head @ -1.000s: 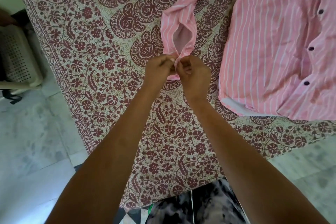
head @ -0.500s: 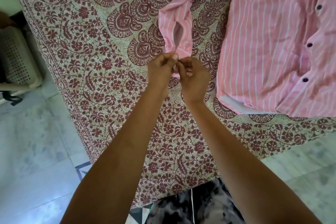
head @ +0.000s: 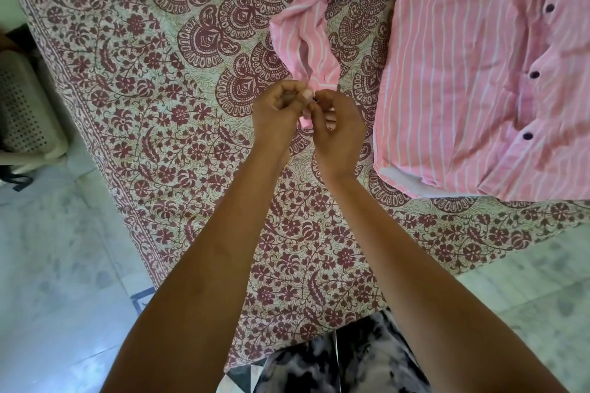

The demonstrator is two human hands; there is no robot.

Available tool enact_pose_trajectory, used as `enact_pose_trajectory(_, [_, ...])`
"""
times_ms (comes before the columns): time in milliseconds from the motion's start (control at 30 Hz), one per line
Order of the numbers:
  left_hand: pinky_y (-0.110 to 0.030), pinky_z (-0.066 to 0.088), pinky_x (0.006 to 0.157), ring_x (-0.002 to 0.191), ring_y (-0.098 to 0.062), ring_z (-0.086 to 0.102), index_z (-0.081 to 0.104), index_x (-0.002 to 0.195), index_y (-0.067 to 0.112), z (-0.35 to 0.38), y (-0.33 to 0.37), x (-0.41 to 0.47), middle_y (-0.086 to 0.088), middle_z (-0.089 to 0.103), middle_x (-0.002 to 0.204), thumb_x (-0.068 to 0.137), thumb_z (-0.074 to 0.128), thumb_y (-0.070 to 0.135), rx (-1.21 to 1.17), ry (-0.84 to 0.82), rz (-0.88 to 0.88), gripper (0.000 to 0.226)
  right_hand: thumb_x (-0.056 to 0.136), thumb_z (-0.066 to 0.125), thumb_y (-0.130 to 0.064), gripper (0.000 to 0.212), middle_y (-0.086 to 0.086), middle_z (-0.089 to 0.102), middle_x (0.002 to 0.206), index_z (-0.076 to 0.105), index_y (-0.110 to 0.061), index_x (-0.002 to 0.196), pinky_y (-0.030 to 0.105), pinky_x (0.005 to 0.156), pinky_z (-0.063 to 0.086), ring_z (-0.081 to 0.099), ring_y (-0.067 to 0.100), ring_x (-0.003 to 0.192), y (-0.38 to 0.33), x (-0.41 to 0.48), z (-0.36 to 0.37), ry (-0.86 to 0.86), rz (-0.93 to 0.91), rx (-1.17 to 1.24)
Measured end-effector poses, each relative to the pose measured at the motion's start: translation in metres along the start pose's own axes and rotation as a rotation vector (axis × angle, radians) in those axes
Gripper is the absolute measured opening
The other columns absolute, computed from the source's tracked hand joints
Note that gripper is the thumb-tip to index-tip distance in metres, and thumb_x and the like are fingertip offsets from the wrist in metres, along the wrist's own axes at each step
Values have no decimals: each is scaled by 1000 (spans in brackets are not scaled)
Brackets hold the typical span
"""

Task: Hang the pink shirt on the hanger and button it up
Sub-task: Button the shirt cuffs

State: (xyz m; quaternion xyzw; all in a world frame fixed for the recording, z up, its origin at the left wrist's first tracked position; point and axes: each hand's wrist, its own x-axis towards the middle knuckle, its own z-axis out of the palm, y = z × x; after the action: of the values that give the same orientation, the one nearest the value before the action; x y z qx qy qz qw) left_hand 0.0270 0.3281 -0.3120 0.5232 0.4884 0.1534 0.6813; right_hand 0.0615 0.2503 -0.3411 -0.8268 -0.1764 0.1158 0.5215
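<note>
Pink shirt [head: 463,73], limp and light we judge, lies on the bedspread [head: 191,112]; our left hand [head: 281,112] and right hand [head: 338,129] pinch its firmer cuff [head: 306,120], the surest hold.

Two bare arms come up from the bottom of the frame and lean in toward each other. They meet just above the middle. The left hand [head: 276,120] and the right hand [head: 340,134] sit side by side, almost touching. The backs of both hands face up. All the fingers are curled in tight. Each hand pinches the edge of the pink shirt cuff [head: 319,81] at its fingertips.
</note>
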Motion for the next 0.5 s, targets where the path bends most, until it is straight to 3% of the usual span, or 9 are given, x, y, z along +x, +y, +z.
enact_pose_trajectory(133, [-25,53,69,61,-9,59,60,81,11,-2,-1,0,-3,63,73,84,61,-2,-36,-6,-67,13,86,61,-9,14,11,61,93,66,-3,98,25,63,54,60,13,71,0,2,-2,12,-40,-26])
enact_pose_trajectory(200, [-20,53,64,65,-9,59,59,78,13,0,1,0,-2,62,75,85,59,-1,-92,2,-138,16,84,62,-7,15,11,62,93,66,-2,97,20,66,54,59,9,72,0,2,-2,22,-52,-13])
enact_pose_trajectory(333, [-13,47,53,53,-2,55,58,73,16,3,4,1,7,62,61,87,56,0,-141,6,-228,21,83,64,-5,13,11,64,90,67,-1,95,18,67,54,59,8,72,0,3,-3,33,-72,20])
enact_pose_trajectory(500, [-16,39,52,49,-3,45,55,73,16,1,5,3,12,58,45,89,54,0,-168,15,-283,22,83,65,-9,11,8,66,87,69,-3,92,24,63,56,63,12,71,-1,3,-2,35,-42,68])
